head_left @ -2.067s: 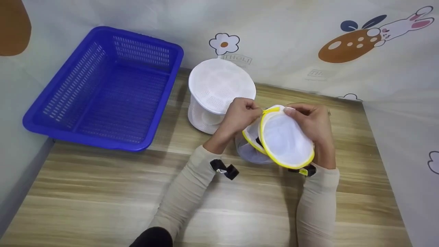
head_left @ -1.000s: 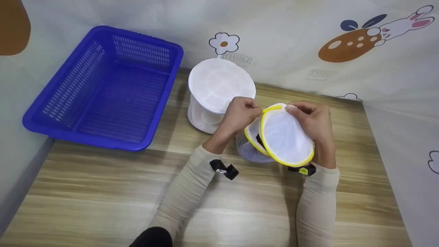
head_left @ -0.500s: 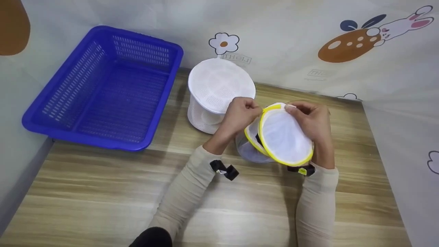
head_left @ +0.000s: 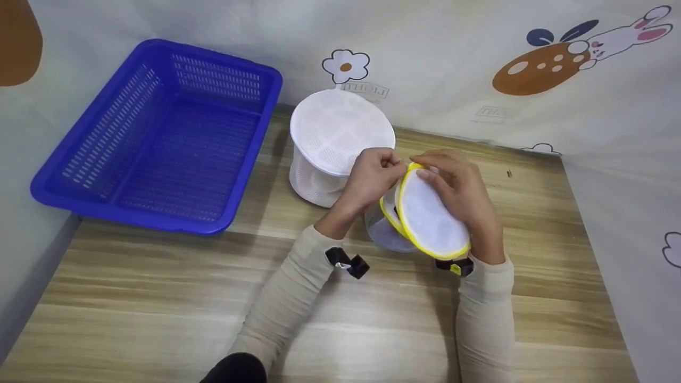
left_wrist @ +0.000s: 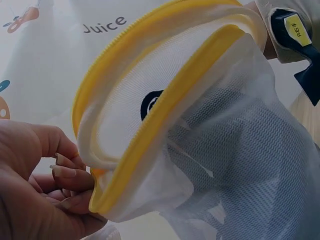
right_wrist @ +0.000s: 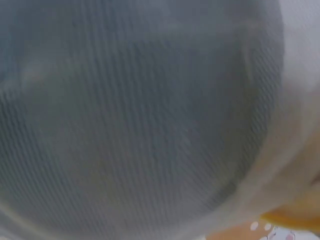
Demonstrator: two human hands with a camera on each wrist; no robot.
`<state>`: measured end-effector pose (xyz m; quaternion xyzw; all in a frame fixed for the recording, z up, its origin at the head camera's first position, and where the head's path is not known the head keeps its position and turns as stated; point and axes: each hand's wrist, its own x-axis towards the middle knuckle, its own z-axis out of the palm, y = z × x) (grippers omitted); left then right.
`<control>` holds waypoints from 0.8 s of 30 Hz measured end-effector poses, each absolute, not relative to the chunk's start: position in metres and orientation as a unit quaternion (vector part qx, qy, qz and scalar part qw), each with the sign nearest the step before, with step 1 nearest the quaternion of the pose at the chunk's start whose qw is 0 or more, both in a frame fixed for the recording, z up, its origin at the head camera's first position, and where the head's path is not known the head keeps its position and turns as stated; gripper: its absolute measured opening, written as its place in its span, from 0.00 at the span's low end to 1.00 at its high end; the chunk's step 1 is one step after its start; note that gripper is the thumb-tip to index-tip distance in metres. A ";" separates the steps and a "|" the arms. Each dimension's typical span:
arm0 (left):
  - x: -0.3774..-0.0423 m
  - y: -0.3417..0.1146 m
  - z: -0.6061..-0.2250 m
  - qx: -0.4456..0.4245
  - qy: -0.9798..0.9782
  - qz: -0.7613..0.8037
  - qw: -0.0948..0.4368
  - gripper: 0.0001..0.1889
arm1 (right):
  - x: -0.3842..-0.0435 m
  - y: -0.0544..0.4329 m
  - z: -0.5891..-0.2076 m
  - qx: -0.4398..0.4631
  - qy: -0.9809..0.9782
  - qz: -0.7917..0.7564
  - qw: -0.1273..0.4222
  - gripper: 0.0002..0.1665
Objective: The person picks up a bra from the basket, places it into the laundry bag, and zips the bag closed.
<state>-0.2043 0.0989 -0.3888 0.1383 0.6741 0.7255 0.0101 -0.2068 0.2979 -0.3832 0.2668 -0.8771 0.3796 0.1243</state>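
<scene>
A white mesh laundry bag (head_left: 391,234) with a yellow zipper (left_wrist: 190,60) stands on the table, its round lid (head_left: 433,218) tilted up on the right and the zipper partly undone. My left hand (head_left: 372,173) pinches the zipper's end at the bag's rim; in the left wrist view the left hand (left_wrist: 45,175) has its fingertips bunched on the yellow tape. My right hand (head_left: 460,189) grips the lid's upper edge, thumb on the mesh and fingers over the rim, close to the left fingertips. Blurred grey mesh (right_wrist: 140,120) fills most of the right wrist view.
A second white mesh laundry bag (head_left: 340,133), drum-shaped, stands upright just behind my left hand. The blue plastic basket (head_left: 213,226) sits at the left on the wood-grain table (head_left: 159,298). Printed cloth walls (head_left: 441,42) enclose the back and sides.
My right hand has slid left along the lid's rim towards the left hand, and the lid has swung left with it. The left hand keeps its place at the zipper's end.
</scene>
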 end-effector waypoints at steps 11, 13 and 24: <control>-0.207 0.100 -0.391 0.120 0.754 0.646 0.010 0.09 | -0.192 0.277 -0.368 0.202 -0.861 0.442 0.150 0.04; -0.207 0.099 -0.391 0.124 0.766 0.631 0.012 0.10 | -0.189 0.274 -0.365 0.200 -0.859 0.445 0.155 0.03; -0.207 0.095 -0.388 0.157 0.765 0.624 0.004 0.08 | -0.188 0.273 -0.363 0.213 -0.850 0.453 0.168 0.03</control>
